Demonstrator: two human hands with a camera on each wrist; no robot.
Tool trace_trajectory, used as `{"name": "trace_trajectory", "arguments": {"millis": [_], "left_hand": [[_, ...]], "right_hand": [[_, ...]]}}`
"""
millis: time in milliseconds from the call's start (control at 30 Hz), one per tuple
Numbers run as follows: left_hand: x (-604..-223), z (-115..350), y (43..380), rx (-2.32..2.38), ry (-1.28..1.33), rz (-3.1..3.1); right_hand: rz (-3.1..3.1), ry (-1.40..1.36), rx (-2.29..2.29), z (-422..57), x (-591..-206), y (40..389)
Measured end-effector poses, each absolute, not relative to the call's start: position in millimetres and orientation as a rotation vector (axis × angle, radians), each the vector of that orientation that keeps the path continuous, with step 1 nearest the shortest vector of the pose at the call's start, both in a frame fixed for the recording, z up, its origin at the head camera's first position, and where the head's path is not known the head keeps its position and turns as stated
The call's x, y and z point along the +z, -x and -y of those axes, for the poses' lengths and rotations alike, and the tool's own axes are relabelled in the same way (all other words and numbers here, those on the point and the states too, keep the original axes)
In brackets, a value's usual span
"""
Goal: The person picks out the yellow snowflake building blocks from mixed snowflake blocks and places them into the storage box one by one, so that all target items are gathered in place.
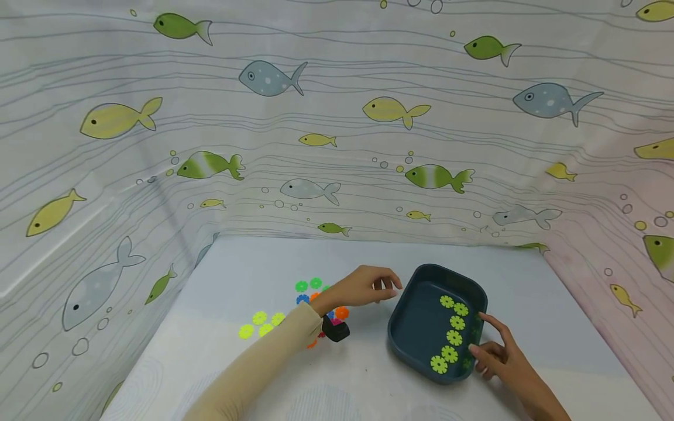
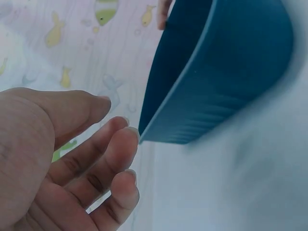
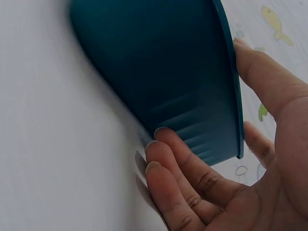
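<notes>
My right hand grips the right wall of a dark blue plastic tub. In the right wrist view its thumb lies at the tub's rim and several fingers press the ridged outer wall. Several yellow-green notched discs lie in a wavy row inside, toward the right wall. Just left of the tub is my left hand, holding nothing, its fingers loosely bent. The left wrist view shows those fingertips close to the tub's near corner.
Left of the tub, yellow-green discs lie grouped on the white table. Green discs, orange discs and other colours lie partly hidden under the left forearm, which wears a black wristband. Fish-printed curtains surround the table.
</notes>
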State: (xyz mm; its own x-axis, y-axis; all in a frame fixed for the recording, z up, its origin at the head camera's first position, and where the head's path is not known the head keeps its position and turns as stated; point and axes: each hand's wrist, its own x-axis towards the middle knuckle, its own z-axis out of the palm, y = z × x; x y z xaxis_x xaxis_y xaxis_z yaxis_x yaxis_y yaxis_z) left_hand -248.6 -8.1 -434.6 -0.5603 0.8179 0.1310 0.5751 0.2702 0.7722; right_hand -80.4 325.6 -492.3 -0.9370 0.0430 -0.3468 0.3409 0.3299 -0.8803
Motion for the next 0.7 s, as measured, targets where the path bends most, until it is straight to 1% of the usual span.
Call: {"name": "trace_trajectory", "arguments": {"millis": [300,700], "left_hand": [[-436.4,46.7,243.3,1.158,-1.192,-2.308],[-448.6,97.3,238.5,1.069,-1.136,-2.396]], "right_hand": [[-2.337,-0.346,-1.646,-327.6,-494.2,80.8],[-2.327,-0.36,-1.629,-328.2,-494.6,82.2]]}}
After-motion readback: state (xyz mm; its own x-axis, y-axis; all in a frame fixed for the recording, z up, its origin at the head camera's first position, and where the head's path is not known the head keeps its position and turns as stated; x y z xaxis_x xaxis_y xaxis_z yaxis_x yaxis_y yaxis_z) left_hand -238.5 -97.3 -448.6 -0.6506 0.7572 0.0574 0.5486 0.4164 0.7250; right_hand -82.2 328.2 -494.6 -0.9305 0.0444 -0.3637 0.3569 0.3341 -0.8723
